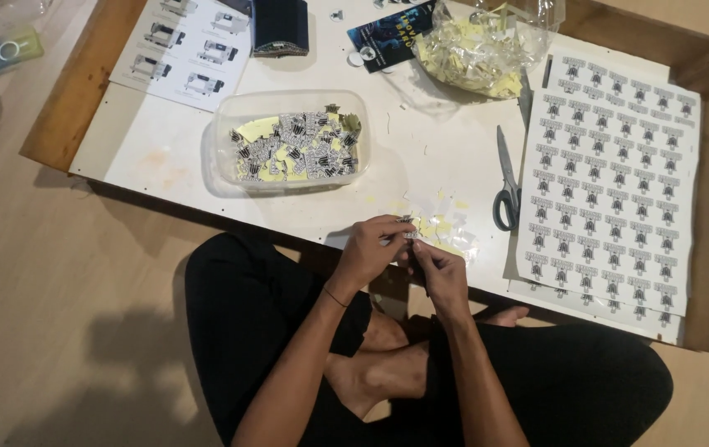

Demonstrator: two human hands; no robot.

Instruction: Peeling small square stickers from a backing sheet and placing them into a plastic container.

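My left hand (373,247) and my right hand (437,271) meet at the near edge of the low white table (156,149). Both pinch one small printed sticker (408,235) between their fingertips. Just beyond the fingers lies a little heap of yellow backing scraps (441,229). A clear plastic tub (226,136) holding several cut stickers and yellow scraps stands to the left of my hands. A large sheet of uncut printed stickers (611,174) lies to the right. My crossed legs in black clothing are below the table edge.
Grey-handled scissors (507,180) lie between my hands and the sticker sheet. A clear bag of yellow scraps (487,45) sits at the back. A printed leaflet (185,50), a dark folded cloth (280,26) and a dark booklet (389,33) lie at the far side. Wooden rims frame the table.
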